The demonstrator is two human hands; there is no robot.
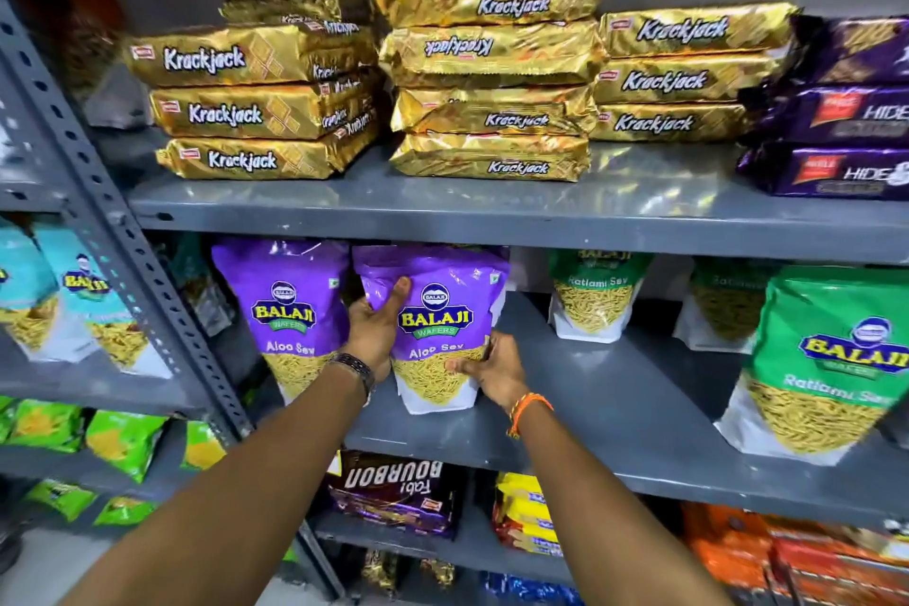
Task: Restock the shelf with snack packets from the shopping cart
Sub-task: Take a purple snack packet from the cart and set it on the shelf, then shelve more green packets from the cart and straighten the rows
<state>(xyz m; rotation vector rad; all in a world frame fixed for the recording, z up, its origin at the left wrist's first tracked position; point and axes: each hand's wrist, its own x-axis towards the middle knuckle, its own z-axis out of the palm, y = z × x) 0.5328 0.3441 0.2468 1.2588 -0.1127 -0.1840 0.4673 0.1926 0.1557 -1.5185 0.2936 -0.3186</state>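
A purple Balaji Aloo Sev packet [435,330] stands upright on the grey middle shelf [605,408]. My left hand [374,335] grips its left edge, thumb across the front. My right hand [494,367] holds its lower right corner. A second purple Aloo Sev packet [287,305] stands just to the left, touching my left hand. The shopping cart is not in view.
Green Ratlami Sev packets [826,359] stand to the right on the same shelf. Gold Krackjack stacks [492,64] and purple Hide & Seek packs [836,113] fill the shelf above. Bourbon packs [393,492] lie below. A perforated upright post [128,231] stands at left.
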